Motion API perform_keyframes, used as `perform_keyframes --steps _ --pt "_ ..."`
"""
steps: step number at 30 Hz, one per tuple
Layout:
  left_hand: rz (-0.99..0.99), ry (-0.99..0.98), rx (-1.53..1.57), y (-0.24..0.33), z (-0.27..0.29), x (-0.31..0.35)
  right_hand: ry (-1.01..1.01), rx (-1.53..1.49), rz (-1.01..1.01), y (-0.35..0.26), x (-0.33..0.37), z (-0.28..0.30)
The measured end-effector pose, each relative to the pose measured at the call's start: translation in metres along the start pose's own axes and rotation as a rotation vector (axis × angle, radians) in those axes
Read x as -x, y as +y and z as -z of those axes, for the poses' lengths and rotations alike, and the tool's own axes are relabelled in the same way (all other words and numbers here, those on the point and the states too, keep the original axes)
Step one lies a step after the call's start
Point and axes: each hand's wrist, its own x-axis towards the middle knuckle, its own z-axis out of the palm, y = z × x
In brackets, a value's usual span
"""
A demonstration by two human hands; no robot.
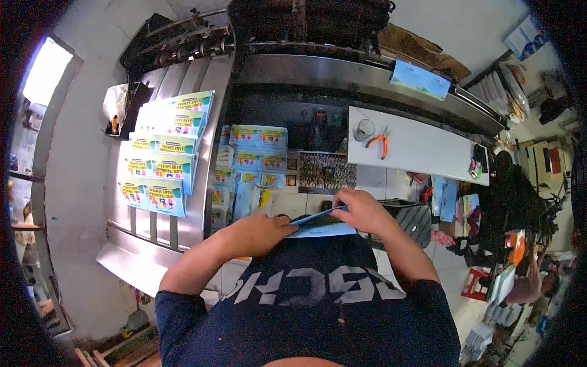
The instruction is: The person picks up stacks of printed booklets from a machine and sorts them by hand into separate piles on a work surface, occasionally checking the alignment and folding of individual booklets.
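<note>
Close in front of my body, I hold a light blue printed sheet (pixel 325 229) that looks folded over, its two layers a little apart. My left hand (pixel 264 235) grips its left end, fingers curled and pressed together. At the upper right edge, my right hand (pixel 362 210) pinches the sheet between thumb and fingers. To the left, several stacks of colourful printed covers (pixel 160 166) lie overlapping on a slanted metal table (pixel 206 131). More printed stacks (pixel 260 139) sit lower down, beyond my left hand.
A white board (pixel 422 153) on the right carries orange-handled pliers (pixel 378 143) and a clear glass (pixel 365 129). Behind it, a light blue sheet (pixel 420 80) rests on the long metal machine (pixel 330 72). A red stool (pixel 475 284) stands at the right among clutter.
</note>
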Motion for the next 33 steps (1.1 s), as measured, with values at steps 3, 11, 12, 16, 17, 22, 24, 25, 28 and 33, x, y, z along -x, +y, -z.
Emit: perform_keyframes --steps 3,11,12,16,17,22,24,25,28,33 --pt "0.026 -0.011 0.034 0.003 0.007 -0.001 0.0 0.033 -0.034 -0.002 0.002 0.005" --pt "0.001 -0.012 0.015 0.0 0.005 -0.005 0.052 -0.03 0.13 0.015 0.002 -0.001" --pt "0.001 -0.013 0.015 0.001 0.006 -0.006 0.05 -0.032 0.084 0.014 0.003 0.0" --pt "0.023 -0.041 0.037 0.001 0.007 -0.008 0.017 -0.126 -0.076 0.011 0.006 -0.003" --pt "0.019 -0.042 0.036 0.001 0.005 -0.008 0.017 -0.128 -0.077 0.009 0.006 -0.002" --pt "0.035 -0.055 0.05 0.001 0.009 -0.011 0.044 -0.4 -0.312 0.009 0.011 -0.001" --pt "0.032 -0.06 0.041 0.0 0.008 -0.013 0.132 -0.161 -0.101 0.01 0.012 -0.002" --pt "0.031 -0.08 0.057 -0.001 0.006 -0.014 0.216 0.077 0.108 0.01 0.013 -0.002" --pt "0.015 -0.094 0.081 -0.002 0.007 -0.018 0.096 0.204 0.109 0.016 0.012 0.009" --pt "0.013 -0.124 0.108 -0.01 0.003 -0.027 0.039 0.069 0.057 0.024 0.015 0.009"
